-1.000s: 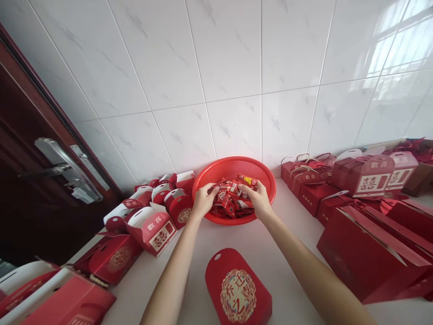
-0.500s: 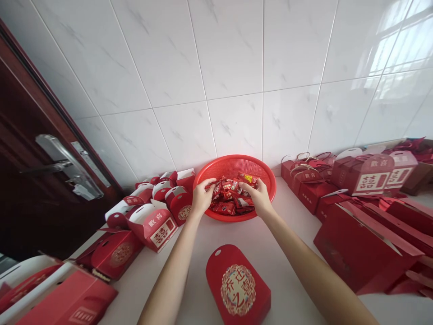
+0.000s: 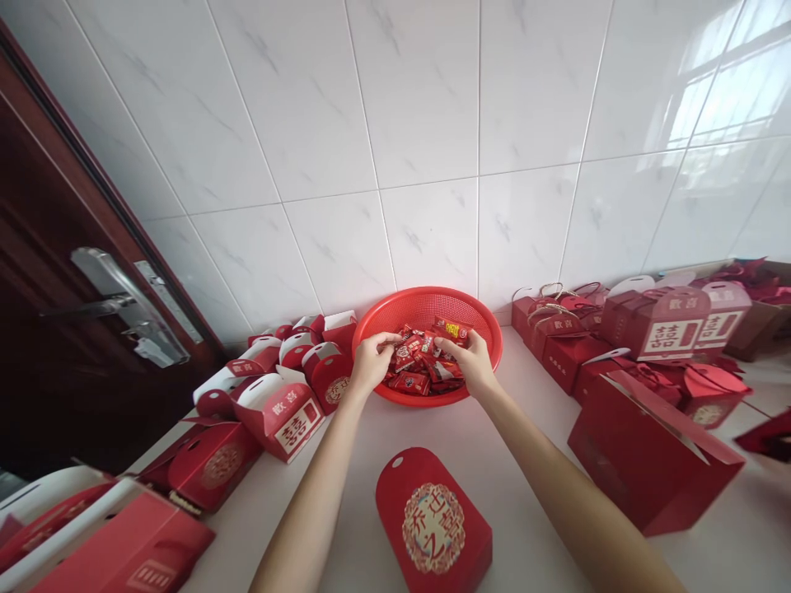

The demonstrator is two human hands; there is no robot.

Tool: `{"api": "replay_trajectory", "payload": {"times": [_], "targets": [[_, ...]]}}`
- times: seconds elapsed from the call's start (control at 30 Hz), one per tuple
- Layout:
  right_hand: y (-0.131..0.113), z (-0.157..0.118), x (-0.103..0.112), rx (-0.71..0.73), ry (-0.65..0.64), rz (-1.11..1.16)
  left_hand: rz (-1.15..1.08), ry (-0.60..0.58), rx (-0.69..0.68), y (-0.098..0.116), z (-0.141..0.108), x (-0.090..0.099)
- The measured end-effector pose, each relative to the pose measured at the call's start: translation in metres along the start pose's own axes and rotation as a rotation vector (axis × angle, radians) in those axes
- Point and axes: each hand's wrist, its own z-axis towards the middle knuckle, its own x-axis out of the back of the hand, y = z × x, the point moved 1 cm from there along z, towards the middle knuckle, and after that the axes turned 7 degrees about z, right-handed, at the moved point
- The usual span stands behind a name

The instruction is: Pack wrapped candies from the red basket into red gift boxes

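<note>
Where hands (image 3: 371,362) (image 3: 473,364) meet packets (image 3: 424,361), their partly hidden grip cannot be discerned; tiled wall (image 3: 426,222) bounds far edge of tabletop (image 3: 461,436).

L hand (image 3: 371,364) & R hand (image 3: 475,364): both bare, slim fingers, slender wrists. L forearm (image 3: 316,502) & R forearm (image 3: 547,469) bare too, smooth outline, broader nr body, tapering twd hand. Nail detail too small to tell.

Two hands (image 3: 371,364) (image 3: 473,362), one red basket (image 3: 426,305) between them, packets (image 3: 411,383) overlapping past counting, one lone box (image 3: 432,527) below both, one door (image 3: 43,189) leftward
</note>
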Motion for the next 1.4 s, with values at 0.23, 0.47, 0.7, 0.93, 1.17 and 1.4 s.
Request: {"api": "replay_trajectory", "payload": {"times": [0.23, 0.47, 0.7, 0.93, 1.17, 1.4], "targets": [[-0.001, 0.0, 0.0, -0.015, 0.004, 0.017, -0.005, 0.008, 0.016, 0.005, -0.003, 0.01], [-0.003, -0.001, -0.001, -0.027, -0.015, 0.035, 0.06, 0.019, -0.018, 0.014, -0.007, 0.022], [-0.008, -0.004, -0.003, -0.027, -0.035, 0.019, 0.102, 0.026, -0.167, 0.025, -0.012, 0.029], [-0.012, -0.007, -0.005, -0.04, -0.048, 0.035, 0.214, -0.08, -0.183, 0.028, -0.014, 0.03], [-0.011, -0.005, -0.004, -0.032, -0.042, 0.048, 0.425, -0.809, -0.1, 0.069, -0.041, 0.056], [-0.018, -0.008, -0.007, -0.035, -0.054, 0.034, 0.649, -1.155, -0.029, 0.099, -0.074, 0.043]]}}
